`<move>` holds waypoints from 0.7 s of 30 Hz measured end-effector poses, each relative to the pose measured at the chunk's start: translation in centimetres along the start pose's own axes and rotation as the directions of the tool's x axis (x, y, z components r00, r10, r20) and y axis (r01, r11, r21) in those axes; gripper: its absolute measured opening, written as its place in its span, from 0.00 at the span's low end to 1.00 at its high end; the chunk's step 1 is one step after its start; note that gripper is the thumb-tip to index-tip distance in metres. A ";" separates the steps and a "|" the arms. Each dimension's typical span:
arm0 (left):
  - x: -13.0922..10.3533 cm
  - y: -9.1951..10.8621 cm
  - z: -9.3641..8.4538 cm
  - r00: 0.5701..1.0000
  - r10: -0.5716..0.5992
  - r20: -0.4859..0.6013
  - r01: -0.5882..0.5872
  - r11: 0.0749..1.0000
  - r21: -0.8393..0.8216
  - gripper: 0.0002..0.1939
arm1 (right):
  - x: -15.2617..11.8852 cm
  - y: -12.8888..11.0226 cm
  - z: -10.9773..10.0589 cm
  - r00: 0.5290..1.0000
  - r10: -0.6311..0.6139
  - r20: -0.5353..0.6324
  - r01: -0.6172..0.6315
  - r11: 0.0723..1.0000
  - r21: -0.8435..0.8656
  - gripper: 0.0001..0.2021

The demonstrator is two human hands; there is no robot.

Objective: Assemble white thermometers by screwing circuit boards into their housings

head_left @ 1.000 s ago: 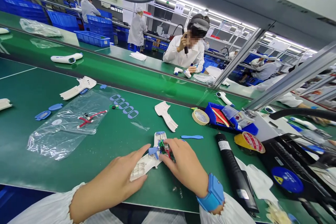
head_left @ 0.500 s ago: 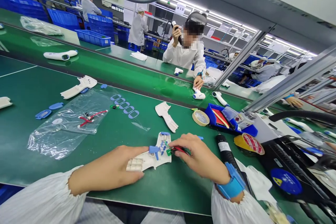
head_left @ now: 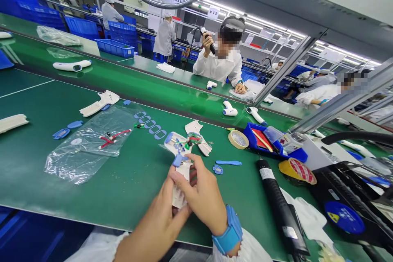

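A white thermometer housing half point(head_left: 179, 195) is held up over the green bench, its handle towards me and its head pointing away. My left hand point(head_left: 159, 217) is closed around the left side of the handle. From the right, my right hand point(head_left: 204, 196) grips the same handle, thumb on top. A blue trigger piece point(head_left: 177, 160) sits at the neck near my fingertips. In the head lie blue parts and wires, and a small green circuit board point(head_left: 194, 139) sticks out to the right. Behind it, another white housing half point(head_left: 205, 148) lies on the bench, partly hidden.
Right of my hands lie a blue strip point(head_left: 229, 163), a blue frame piece point(head_left: 217, 169) and a black electric screwdriver point(head_left: 281, 208). Beyond are a tape-roll ring holding small parts point(head_left: 238, 139) and a blue tray point(head_left: 260, 139). A plastic bag point(head_left: 82, 151) lies left. A co-worker point(head_left: 219, 61) sits across the conveyor.
The housing half has turned, so its head now points away from me. My right hand has moved from the wires and board to the handle. The co-worker's hand has left the thermometer on the belt.
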State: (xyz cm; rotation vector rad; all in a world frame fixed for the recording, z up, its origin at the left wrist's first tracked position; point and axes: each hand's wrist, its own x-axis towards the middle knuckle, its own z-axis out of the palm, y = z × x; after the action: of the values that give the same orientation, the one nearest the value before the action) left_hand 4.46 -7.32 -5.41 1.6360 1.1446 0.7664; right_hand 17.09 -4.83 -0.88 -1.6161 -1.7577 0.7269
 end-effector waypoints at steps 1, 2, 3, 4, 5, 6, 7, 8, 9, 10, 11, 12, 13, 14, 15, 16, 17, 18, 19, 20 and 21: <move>-0.5 -0.5 0.9 1.000 -0.027 -0.003 0.027 0.999 -0.019 0.39 | 0.3 0.1 0.1 1.000 0.012 0.026 -0.014 0.998 0.056 0.20; -1.0 -1.0 1.5 0.999 -0.040 0.019 0.041 0.999 -0.030 0.42 | 0.5 0.3 0.1 0.998 0.020 0.055 -0.025 0.995 0.094 0.18; -1.4 -1.3 1.7 0.998 -0.035 0.050 0.037 0.999 -0.037 0.43 | 0.7 0.6 0.0 0.996 0.020 0.085 -0.030 0.993 0.113 0.17; -1.7 -1.4 1.5 0.995 -0.025 0.098 0.029 0.999 -0.036 0.43 | 0.8 0.9 -0.2 0.993 0.014 0.119 -0.027 0.993 0.114 0.16; -1.9 -1.3 0.9 0.988 -0.008 0.156 0.012 1.000 -0.024 0.40 | 0.9 1.2 -0.6 0.987 0.002 0.158 -0.018 0.995 0.100 0.15; -2.0 -1.1 0.0 0.979 0.005 0.204 -0.006 1.000 0.001 0.34 | 1.1 1.6 -1.0 0.981 -0.009 0.195 -0.005 0.997 0.074 0.15; -1.9 -0.7 -1.1 0.974 0.006 0.228 -0.017 0.999 0.044 0.26 | 1.2 2.0 -1.4 0.972 -0.019 0.234 0.010 0.999 0.041 0.15; -1.7 -0.3 -2.3 0.980 0.025 0.198 -0.046 0.994 0.104 0.19 | 1.3 2.3 -1.9 0.961 -0.027 0.274 0.026 1.000 0.007 0.16; -1.5 0.1 -3.4 0.993 0.057 0.108 -0.075 0.981 0.176 0.16 | 1.4 2.6 -2.3 0.948 -0.036 0.317 0.045 0.999 -0.024 0.16; -1.1 0.5 -4.4 0.995 0.098 0.024 -0.101 0.962 0.253 0.16 | 1.5 2.9 -2.8 0.932 -0.049 0.360 0.071 0.996 -0.048 0.17; -0.7 0.6 -5.2 0.989 0.142 -0.036 -0.123 0.937 0.326 0.18 | 1.6 3.0 -3.1 0.915 -0.069 0.397 0.105 0.992 -0.071 0.18; -0.3 0.6 -5.7 0.981 0.184 -0.060 -0.146 0.910 0.389 0.21 | 1.6 3.1 -3.4 0.903 -0.093 0.419 0.148 0.984 -0.100 0.19; 0.2 0.5 -5.9 0.975 0.217 -0.047 -0.174 0.881 0.440 0.23 | 1.6 3.0 -3.7 0.901 -0.121 0.416 0.195 0.971 -0.140 0.21; 0.5 0.2 -5.9 0.971 0.240 -0.016 -0.203 0.853 0.481 0.23 | 1.5 2.9 -3.8 0.908 -0.149 0.391 0.239 0.952 -0.191 0.22; 0.9 -0.1 -5.8 0.967 0.256 0.018 -0.229 0.828 0.511 0.22 | 1.3 2.7 -3.8 0.918 -0.178 0.356 0.275 0.930 -0.244 0.23; 1.1 -0.5 -5.5 0.963 0.264 0.045 -0.247 0.808 0.535 0.19 | 1.1 2.4 -3.7 0.924 -0.205 0.324 0.303 0.909 -0.287 0.22; 1.3 -0.8 -5.2 0.962 0.267 0.058 -0.254 0.794 0.553 0.17 | 0.7 2.2 -3.5 0.925 -0.227 0.304 0.323 0.892 -0.317 0.21; 1.4 -1.1 -4.8 0.961 0.271 0.058 -0.255 0.784 0.566 0.16 | 0.4 1.9 -3.2 0.923 -0.239 0.302 0.338 0.879 -0.336 0.19; 1.4 -1.3 -4.6 0.960 0.276 0.051 -0.254 0.778 0.575 0.15 | 0.1 1.7 -2.8 0.918 -0.241 0.314 0.349 0.869 -0.352 0.17; 1.4 -1.4 -4.4 0.957 0.286 0.042 -0.256 0.773 0.581 0.15 | -0.2 1.5 -2.4 0.915 -0.234 0.329 0.353 0.859 -0.370 0.15; 1.3 -1.4 -4.2 0.954 0.298 0.034 -0.260 0.768 0.585 0.14 | -0.4 1.3 -2.0 0.915 -0.220 0.339 0.350 0.850 -0.393 0.14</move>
State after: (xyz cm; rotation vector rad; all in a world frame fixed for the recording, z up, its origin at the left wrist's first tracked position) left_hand 0.80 -4.47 -5.38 2.3606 1.2745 0.6854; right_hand 19.50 -5.13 -0.61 -1.5231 -2.4589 0.4396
